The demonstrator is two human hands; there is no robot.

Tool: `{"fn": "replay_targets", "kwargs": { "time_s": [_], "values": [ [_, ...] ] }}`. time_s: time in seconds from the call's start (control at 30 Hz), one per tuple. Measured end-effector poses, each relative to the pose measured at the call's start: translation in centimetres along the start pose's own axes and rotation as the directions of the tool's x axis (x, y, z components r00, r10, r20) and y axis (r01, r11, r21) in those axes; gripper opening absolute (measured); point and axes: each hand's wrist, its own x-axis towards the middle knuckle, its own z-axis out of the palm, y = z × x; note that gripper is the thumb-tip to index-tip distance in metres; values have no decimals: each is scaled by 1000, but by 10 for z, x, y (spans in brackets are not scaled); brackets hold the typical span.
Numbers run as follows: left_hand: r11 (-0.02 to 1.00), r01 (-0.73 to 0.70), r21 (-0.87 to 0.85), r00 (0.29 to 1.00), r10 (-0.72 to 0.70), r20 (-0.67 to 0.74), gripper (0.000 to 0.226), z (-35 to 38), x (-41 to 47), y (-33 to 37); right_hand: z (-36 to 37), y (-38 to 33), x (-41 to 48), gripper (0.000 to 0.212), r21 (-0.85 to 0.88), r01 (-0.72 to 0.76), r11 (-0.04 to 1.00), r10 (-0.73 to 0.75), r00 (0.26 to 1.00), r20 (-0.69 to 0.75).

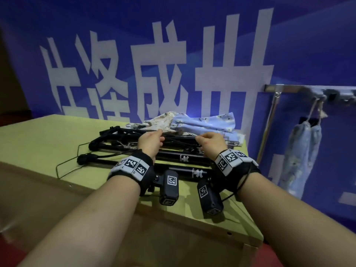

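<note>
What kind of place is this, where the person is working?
Probably a staged work area for hanging clothes: a table piled with black hangers and garments, a metal clothes rail holding one hung garment, a large blue banner behind.

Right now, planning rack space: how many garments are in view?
3: cream garment and blue garment piled on the table, hanging garment on the rack at right. The pile may hide more.

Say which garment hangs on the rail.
The far-right pale blue patterned garment, hung from the metal rail; the cream floral garment and the other blue garment lie on the yellow-green table.
</note>
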Motion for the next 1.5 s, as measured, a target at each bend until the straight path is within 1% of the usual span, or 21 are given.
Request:
{"fn": "replay_targets", "kwargs": {
  "time_s": [0.07, 0.2, 0.27, 0.37, 0.43, 0.53, 0.57, 0.63, 0.73, 0.8, 0.87, 0.93, 1.0, 1.13, 1.2, 1.23, 1.27, 1.33, 1.4, 1.43, 1.5],
  "values": [
    [1000, 7, 6, 997, -6, -74, 16, -7, 5, -12, 10, 7, -1, 11, 40, -46, 998, 45, 998, 32],
    [1000, -25, -9, 983, 23, -185, 22, -9, 10, -23, 24, 13, 0, 17, 207, -170, 963, 147, 982, 121],
    [999, -33, -2, 978, 32, -207, 24, -8, 12, -25, 31, 13, -1, 17, 270, -217, 938, 171, 968, 184],
    [999, -37, -19, 977, 32, -210, 16, -15, 19, -34, 38, 11, -4, 16, 303, -235, 924, 151, 949, 276],
    [994, -27, -104, 978, 5, -206, 13, -22, 24, -38, 39, 12, -2, 14, 259, -202, 945, 113, 941, 319],
    [940, 6, -342, 979, -75, -188, 7, -34, 26, -39, 41, 12, -1, 3, 142, -90, 986, 32, 930, 365],
    [921, 4, -389, 977, -87, -196, 7, -37, 26, -40, 42, 13, -1, 8, 94, -47, 994, 7, 925, 380],
    [927, -18, -375, 962, -85, -257, 9, -44, 27, -41, 43, 13, -1, 14, -47, 44, 998, -20, 907, 420],
    [964, -80, -253, 900, -39, -435, 19, -52, 27, -46, 42, 10, -2, 18, -240, 124, 963, 13, 867, 498],
    [965, -70, -252, 873, -63, -484, 21, -59, 26, -51, 43, 8, -2, 22, -306, 129, 943, 60, 841, 538],
    [974, -49, -223, 870, -68, -488, 23, -64, 28, -57, 44, 8, -1, 26, -368, 147, 918, 91, 825, 557],
    [978, -28, -207, 871, -78, -484, 25, -67, 31, -62, 43, 7, -2, 28, -404, 168, 899, 96, 825, 557],
    [959, -19, -284, 851, -134, -509, 17, -69, 33, -64, 41, 7, -4, 31, -400, 177, 899, 83, 829, 553],
    [939, -33, -341, 824, -168, -542, 42, -68, 30, -63, 36, 4, -7, 33, -368, 217, 904, 15, 846, 534],
    [912, -57, -406, 834, -180, -522, 50, -70, 26, -63, 33, 3, -8, 35, -339, 238, 910, -33, 857, 515],
    [903, -50, -426, 860, -178, -479, 47, -70, 23, -62, 31, 2, -9, 37, -317, 249, 915, -61, 862, 503],
    [900, -22, -435, 900, -171, -401, 38, -71, 19, -60, 29, 0, -10, 38, -295, 260, 920, -87, 866, 493],
    [892, 85, -443, 973, -170, -156, 29, -70, 10, -54, 27, -3, -12, 39, -271, 276, 922, -119, 868, 482],
    [881, 175, -440, 985, -155, 80, 31, -67, 6, -47, 26, -7, -12, 39, -261, 283, 923, -128, 866, 484],
    [877, 196, -439, 978, -145, 148, 33, -65, 6, -43, 25, -10, -11, 40, -265, 287, 921, -130, 864, 486],
    [847, 220, -483, 970, -137, 202, 36, -59, 9, -36, 22, -15, -8, 40, -295, 300, 907, -131, 868, 479]
  ]
}}
